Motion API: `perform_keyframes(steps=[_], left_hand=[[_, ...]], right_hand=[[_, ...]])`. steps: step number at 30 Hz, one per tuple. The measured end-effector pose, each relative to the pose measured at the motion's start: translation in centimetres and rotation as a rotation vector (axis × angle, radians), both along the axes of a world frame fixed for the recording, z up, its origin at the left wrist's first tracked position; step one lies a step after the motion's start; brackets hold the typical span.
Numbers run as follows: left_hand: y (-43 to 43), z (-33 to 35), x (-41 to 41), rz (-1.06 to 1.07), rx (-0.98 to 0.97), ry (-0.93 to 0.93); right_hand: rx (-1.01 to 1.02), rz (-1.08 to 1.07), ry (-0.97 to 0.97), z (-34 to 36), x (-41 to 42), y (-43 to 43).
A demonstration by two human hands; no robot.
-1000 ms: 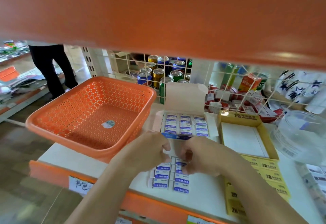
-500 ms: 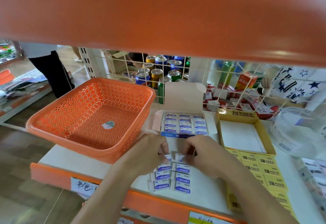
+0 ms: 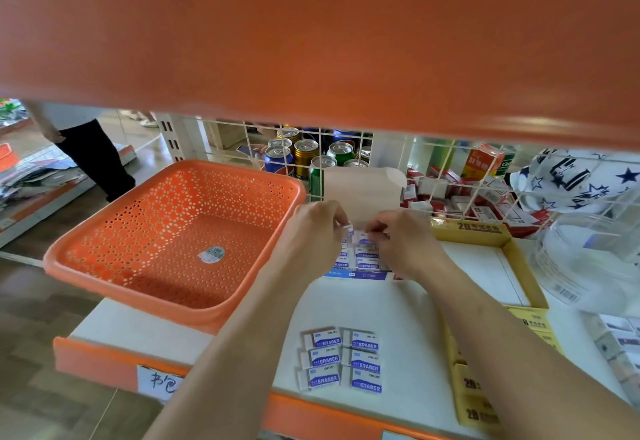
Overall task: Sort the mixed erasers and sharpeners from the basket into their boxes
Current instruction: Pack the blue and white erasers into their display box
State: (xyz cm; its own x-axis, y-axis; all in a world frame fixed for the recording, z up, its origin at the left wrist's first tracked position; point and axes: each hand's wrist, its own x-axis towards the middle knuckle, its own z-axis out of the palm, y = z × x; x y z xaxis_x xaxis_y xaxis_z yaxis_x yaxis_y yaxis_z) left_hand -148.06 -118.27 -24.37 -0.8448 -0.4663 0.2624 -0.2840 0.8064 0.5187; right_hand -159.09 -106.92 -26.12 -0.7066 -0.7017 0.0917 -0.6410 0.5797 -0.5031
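Observation:
An orange perforated basket (image 3: 104, 252) sits on the white shelf at the left, with only a sticker inside. The eraser box (image 3: 363, 275), lid up, holds rows of white-and-blue erasers. Over it, my left hand (image 3: 317, 228) pinches one eraser (image 3: 349, 232) and my right hand (image 3: 405, 242) pinches another eraser (image 3: 365, 240). Several loose erasers (image 3: 341, 358) lie in two columns near the shelf's front edge. A yellow box (image 3: 519, 266) stands to the right of the eraser box.
An orange shelf (image 3: 311, 41) overhangs the top of the view. A wire grid (image 3: 429, 162) backs the shelf, with drink cans (image 3: 306, 154) behind it. A clear plastic container (image 3: 588, 259) stands at the far right. A person (image 3: 93, 155) stands at the left.
Both hands rose from the loose erasers at the front and moved back over the eraser box, each carrying an eraser. Fewer erasers lie at the front.

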Motion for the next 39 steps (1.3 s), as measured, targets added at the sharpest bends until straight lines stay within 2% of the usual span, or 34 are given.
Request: perform_keyframes(steps=[5, 9, 16, 20, 25, 30, 39], left_hand=[[-0.5, -1.6, -1.6, 0.041, -0.038, -0.062], [-0.7, -2.8, -2.3, 0.078, 0.02, -0.079], [-1.0, -3.1, -2.1, 0.129, 0.019, -0.049], [-1.2, -3.4, -2.2, 0.092, 0.092, -0.119], [-1.7, -3.3, -2.5, 0.07, 0.08, -0.164], [-1.7, -4.5, -2.2, 0.044, 0.14, -0.076], [-2.0, -4.7, -1.5, -0.015, 0.136, -0.092]], right_hand=[[0.079, 0.048, -0.006, -0.1, -0.8, -0.3], [0.125, 0.059, 0.042, -0.4, -1.4, -0.8], [0.196, 0.001, -0.098, -2.4, -2.3, -1.2], [0.266, 0.058, -0.173, -1.6, -2.7, -0.9], [0.25, 0.094, -0.107, -0.8, -2.6, -0.8], [0.287, 0.113, -0.087, -0.4, -2.1, -0.8], [0.295, 0.131, -0.1, -0.1, -1.4, 0.7]])
